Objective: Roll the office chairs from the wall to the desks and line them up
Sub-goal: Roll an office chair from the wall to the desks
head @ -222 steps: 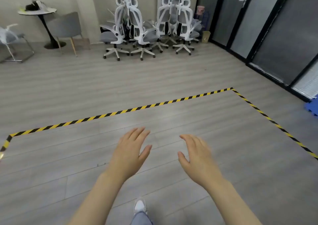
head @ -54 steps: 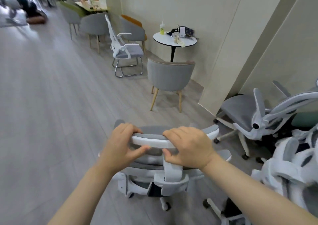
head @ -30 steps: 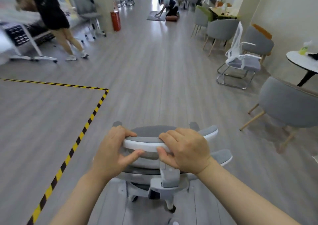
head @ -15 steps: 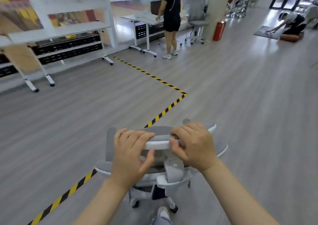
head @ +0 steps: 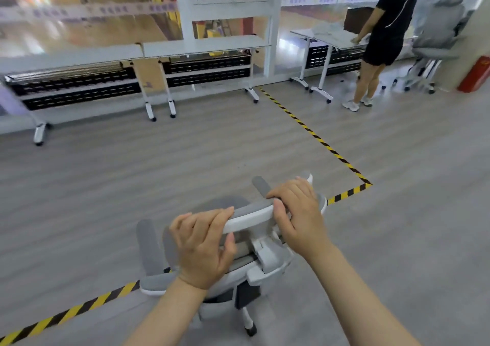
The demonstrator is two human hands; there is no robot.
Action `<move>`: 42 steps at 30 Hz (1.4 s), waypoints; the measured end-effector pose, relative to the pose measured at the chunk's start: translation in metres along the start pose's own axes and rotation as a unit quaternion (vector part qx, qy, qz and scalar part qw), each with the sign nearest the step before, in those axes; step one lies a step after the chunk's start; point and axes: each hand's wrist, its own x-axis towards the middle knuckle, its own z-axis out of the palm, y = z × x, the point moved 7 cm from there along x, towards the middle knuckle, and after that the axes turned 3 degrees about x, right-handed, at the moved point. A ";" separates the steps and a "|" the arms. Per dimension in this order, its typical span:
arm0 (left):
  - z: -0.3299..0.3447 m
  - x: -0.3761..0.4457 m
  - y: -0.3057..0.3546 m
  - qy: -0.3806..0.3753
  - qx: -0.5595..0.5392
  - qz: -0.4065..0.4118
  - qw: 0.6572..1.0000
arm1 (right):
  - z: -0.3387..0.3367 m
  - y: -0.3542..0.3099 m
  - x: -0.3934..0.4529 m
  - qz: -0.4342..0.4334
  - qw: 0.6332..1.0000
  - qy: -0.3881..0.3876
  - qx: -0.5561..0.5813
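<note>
Head view: my left grip [head: 202,247] and right grip [head: 298,214] clamp the chair's headrest [head: 250,214]; its seat's hidden, benches [head: 204,46] blurred.

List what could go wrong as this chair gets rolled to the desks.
Both hands, left hand and right hand, grip only the headrest, so the office chair might swivel. Its casters may catch on the striped floor tape. It could bump the desk legs ahead.
</note>
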 end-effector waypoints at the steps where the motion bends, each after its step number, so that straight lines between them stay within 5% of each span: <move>1: 0.009 0.007 -0.009 0.000 0.013 -0.008 1.000 | 0.010 0.008 0.017 -0.005 1.000 -0.002 0.012; 17: 0.146 0.124 -0.188 0.019 0.130 -0.046 0.990 | 0.176 0.089 0.247 -0.059 0.994 -0.030 0.084; 42: 0.491 0.376 -0.472 0.005 0.035 -0.056 0.998 | 0.370 0.318 0.611 -0.109 0.991 -0.073 0.006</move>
